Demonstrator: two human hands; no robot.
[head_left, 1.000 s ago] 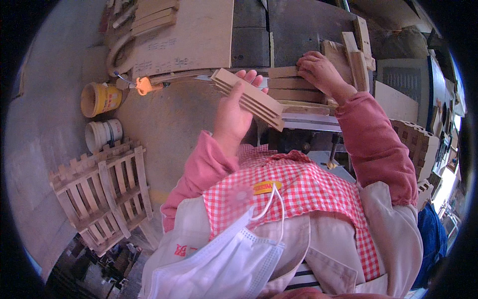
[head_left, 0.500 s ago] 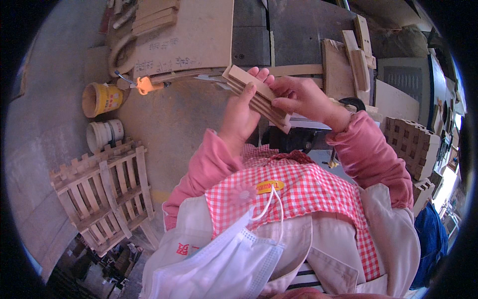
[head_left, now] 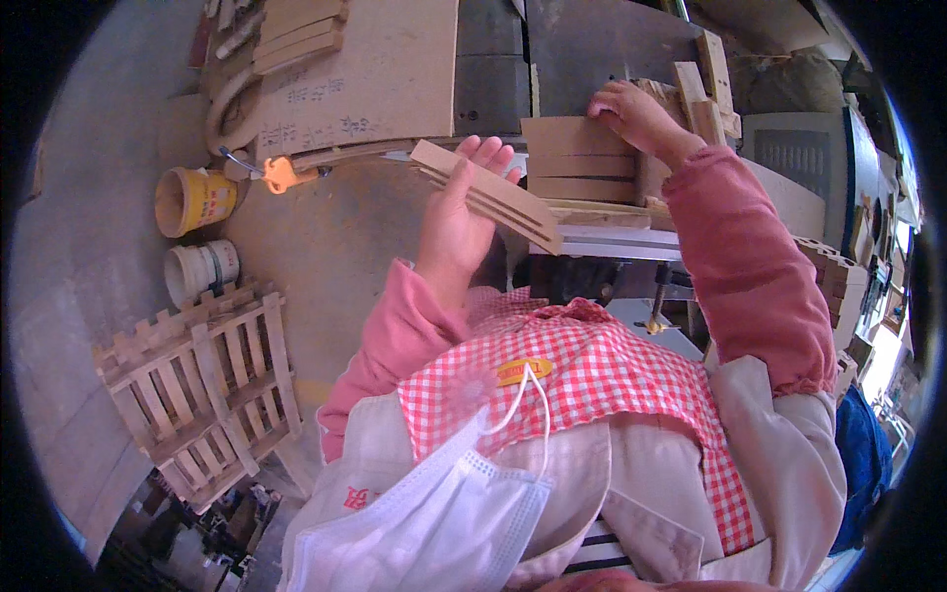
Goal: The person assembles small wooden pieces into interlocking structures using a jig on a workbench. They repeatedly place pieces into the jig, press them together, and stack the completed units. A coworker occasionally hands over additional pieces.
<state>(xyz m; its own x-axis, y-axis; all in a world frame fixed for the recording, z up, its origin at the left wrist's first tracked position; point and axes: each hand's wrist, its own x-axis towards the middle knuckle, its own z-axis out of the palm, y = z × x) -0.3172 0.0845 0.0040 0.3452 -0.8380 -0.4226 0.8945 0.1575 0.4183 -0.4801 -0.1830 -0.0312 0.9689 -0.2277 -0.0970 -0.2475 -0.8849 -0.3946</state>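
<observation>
My left hand (head_left: 459, 222) grips a small stack of narrow fibreboard strips (head_left: 508, 204). Its thumb lies over the top and the fingers stand up behind. The stack slants down to the right, above the front edge of the work table. Farther right, my right hand (head_left: 646, 118) has its fingers bent at the far edge of flat fibreboard pieces (head_left: 577, 158). Thin dark gaps run across these pieces. They lie on the dark machine top (head_left: 621, 49). The undersides of my right fingertips are hidden.
A large fibreboard panel (head_left: 385, 69) with handwriting lies at the far left, with curved pieces (head_left: 301, 35) on it. An orange clamp-like tool (head_left: 283, 175) is at its edge. Buckets (head_left: 202, 197) and a wooden pallet (head_left: 202, 395) stand left. Wood blocks (head_left: 712, 84) sit right.
My right hand has let go of the strip stack and moved right and away to the machine top. Flat fibreboard pieces now show beside it. My left hand still holds the stack, slightly farther left.
</observation>
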